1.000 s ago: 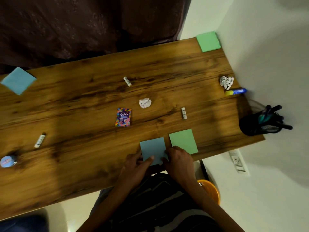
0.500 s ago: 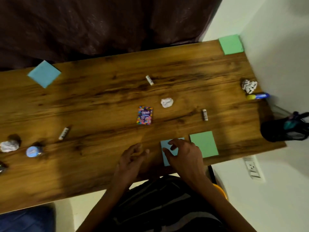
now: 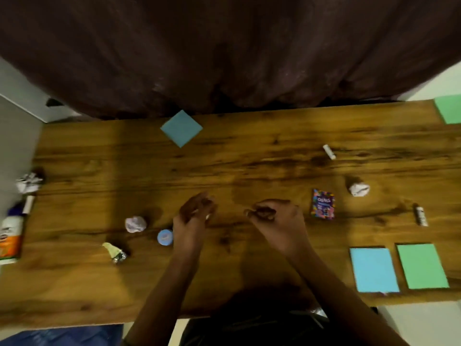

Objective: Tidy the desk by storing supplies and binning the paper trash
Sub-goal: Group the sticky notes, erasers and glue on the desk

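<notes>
My left hand [image 3: 192, 218] hovers over the middle of the wooden desk [image 3: 249, 156], fingers stretched forward; a small white bit shows at its fingertips, too blurred to tell whether it is gripped. My right hand [image 3: 277, 218] is beside it with fingers curled and nothing visible in them. Crumpled paper balls lie at the right [image 3: 359, 189], left of my hands [image 3: 135, 224] and at the far left edge [image 3: 29, 182]. A blue pad [image 3: 373, 269] and a green pad [image 3: 421, 265] sit side by side at the near right.
Another blue pad [image 3: 181, 128] lies at the back edge and a green pad [image 3: 449, 109] in the far right corner. White sticks [image 3: 329, 152] [image 3: 420, 216], a GEMS packet [image 3: 323, 204], a blue cap [image 3: 165, 237], a foil wrapper [image 3: 115, 252], a marker [image 3: 27, 204] and a glue bottle [image 3: 11, 238] are scattered about.
Both hands left the blue pad at the near right and moved left to the desk's middle. The view swung left, bringing the desk's left end into sight.
</notes>
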Motion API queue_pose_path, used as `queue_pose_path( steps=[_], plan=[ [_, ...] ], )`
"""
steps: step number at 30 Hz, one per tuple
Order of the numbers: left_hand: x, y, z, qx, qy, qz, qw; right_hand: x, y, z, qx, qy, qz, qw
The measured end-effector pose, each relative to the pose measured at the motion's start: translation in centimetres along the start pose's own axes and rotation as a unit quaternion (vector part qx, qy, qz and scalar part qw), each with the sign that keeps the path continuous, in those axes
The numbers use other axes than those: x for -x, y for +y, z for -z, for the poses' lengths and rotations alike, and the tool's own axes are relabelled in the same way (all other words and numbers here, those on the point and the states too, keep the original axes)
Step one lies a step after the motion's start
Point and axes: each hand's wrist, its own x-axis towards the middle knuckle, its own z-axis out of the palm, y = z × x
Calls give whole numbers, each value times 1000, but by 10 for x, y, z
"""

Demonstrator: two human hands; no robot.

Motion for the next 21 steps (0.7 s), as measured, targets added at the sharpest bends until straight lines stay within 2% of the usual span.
queue_pose_path(
  steps=[2, 4, 6, 8, 11, 13, 17, 21],
  plan=[
    [-28, 22, 20, 1, 18, -18, 1000, -20, -28, -25, -103, -12, -72, 992],
    [-60, 42, 37, -20, 26, -43, 999, -41, -56, -49, -239, -11, -177, 955],
    [-95, 63, 46, -83, 13, -80, 993, -62, -78, -72, -311, -4, -223, 924],
    [-133, 83, 49, -181, 11, -118, 976, -81, -99, -94, -347, 20, -228, 910],
    [-197, 102, 46, -350, 28, -194, 916, -103, -126, -120, -396, 22, -229, 889],
    [-233, 106, 43, -424, 18, -208, 881, -113, -144, -130, -420, 5, -203, 885],
    [-277, 101, 36, -476, -19, -166, 863, -131, -164, -144, -394, 24, -195, 898],
    [-287, 83, 38, -522, -48, -177, 833, -153, -171, -153, -431, 64, -232, 870]
  ],
)
